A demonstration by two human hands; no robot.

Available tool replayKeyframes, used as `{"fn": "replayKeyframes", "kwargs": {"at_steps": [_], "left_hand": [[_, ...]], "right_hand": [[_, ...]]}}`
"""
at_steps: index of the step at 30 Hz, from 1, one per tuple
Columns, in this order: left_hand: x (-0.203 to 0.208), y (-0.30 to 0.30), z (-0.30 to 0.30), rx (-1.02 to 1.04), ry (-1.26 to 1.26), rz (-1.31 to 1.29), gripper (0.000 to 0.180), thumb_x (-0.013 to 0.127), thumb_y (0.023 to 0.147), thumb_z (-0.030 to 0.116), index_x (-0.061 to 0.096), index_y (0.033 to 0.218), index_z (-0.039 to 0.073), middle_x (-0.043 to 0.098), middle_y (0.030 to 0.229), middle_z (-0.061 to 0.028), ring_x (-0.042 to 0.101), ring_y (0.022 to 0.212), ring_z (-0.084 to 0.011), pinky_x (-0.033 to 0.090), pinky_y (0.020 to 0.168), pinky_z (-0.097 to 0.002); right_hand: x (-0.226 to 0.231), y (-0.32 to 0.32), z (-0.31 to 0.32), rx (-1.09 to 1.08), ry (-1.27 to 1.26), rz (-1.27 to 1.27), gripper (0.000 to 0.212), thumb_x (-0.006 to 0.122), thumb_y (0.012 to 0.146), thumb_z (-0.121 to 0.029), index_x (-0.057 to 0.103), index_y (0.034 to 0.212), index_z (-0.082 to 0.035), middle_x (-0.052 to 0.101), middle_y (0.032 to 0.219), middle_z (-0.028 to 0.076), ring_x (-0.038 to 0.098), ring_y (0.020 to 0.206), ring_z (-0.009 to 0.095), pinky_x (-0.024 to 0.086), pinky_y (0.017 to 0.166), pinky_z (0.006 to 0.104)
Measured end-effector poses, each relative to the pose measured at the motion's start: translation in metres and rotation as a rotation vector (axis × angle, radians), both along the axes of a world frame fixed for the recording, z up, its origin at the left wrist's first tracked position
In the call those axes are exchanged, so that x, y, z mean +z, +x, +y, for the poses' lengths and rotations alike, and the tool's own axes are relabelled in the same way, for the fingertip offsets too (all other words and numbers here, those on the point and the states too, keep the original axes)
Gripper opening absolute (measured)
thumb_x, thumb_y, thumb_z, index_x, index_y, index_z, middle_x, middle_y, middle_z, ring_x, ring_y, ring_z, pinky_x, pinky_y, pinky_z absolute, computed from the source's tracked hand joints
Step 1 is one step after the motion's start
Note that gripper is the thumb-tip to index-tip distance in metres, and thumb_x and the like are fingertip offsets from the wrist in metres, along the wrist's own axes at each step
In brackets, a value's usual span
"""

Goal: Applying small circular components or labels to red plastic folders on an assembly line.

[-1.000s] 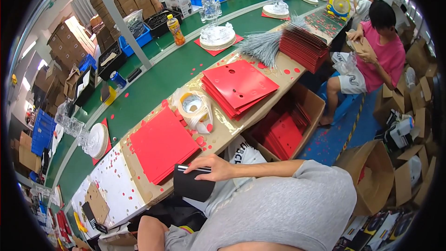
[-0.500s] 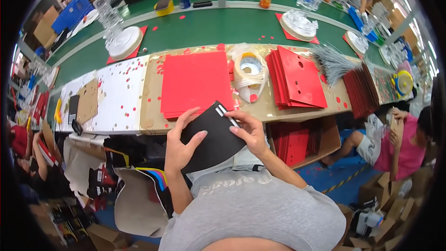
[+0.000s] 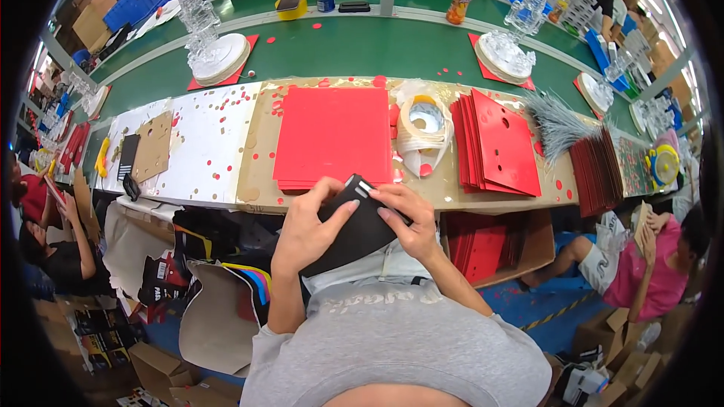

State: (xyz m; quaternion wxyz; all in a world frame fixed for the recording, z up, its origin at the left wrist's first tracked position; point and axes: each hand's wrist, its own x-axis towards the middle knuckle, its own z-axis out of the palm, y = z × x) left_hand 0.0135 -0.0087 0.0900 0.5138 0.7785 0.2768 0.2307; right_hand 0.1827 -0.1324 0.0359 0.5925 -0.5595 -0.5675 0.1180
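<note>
Just past my lap, both hands hold a black card (image 3: 360, 235) with slots and a pale strip along its far edge. My left hand (image 3: 308, 230) grips the left side, thumb flat on the face and fingers curled behind. At the top right, my right hand (image 3: 409, 218) pinches the edge beside the white-looking slots. The card's lower part bends toward my body. Beyond it, a stack of flat red sheets (image 3: 334, 136) lies on the cardboard-covered bench, nearest to my left fingertips. To its right lies a roll of tape (image 3: 424, 117) with pale strips around it.
Red cards with punched holes (image 3: 500, 143) stand right of the tape, near a bundle of grey ties (image 3: 558, 122). Under the bench sits a carton (image 3: 535, 245) of red sheets. A person in pink (image 3: 641, 275) sits at right. Red scraps (image 3: 226, 124) litter the bench's left part.
My left fingers have moved up to the card's top left and closed in toward the slots. My right hand has shifted along the edge beside them. The view has swung slightly left.
</note>
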Motion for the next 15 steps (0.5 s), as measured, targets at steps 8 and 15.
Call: {"fn": "replayKeyframes", "kwargs": {"at_steps": [8, 15], "left_hand": [[-0.014, -0.007, 0.015, -0.243, -0.350, 0.049, 0.032, 0.070, 0.093, 0.011, 0.066, 0.122, -0.003, 0.071, 0.100, -0.0047, 0.061, 0.092, -0.0080, 0.051, 0.083, -0.0264], [-0.028, -0.009, 0.006, -0.042, 0.204, -0.017, 0.026, 0.067, 0.091, 0.010, 0.067, 0.112, -0.004, 0.064, 0.119, -0.0165, 0.061, 0.106, -0.0267, 0.048, 0.090, -0.0393]], "right_hand": [[-0.006, -0.002, -0.004, 0.072, -0.035, 0.032, 0.039, 0.064, 0.082, 0.012, 0.076, 0.115, -0.006, 0.068, 0.112, 0.015, 0.066, 0.084, 0.019, 0.051, 0.074, 0.0281], [-0.010, -0.012, 0.004, 0.051, -0.140, -0.088, 0.043, 0.067, 0.081, 0.009, 0.074, 0.118, -0.011, 0.067, 0.120, 0.016, 0.070, 0.100, 0.030, 0.056, 0.087, 0.0384]]}}
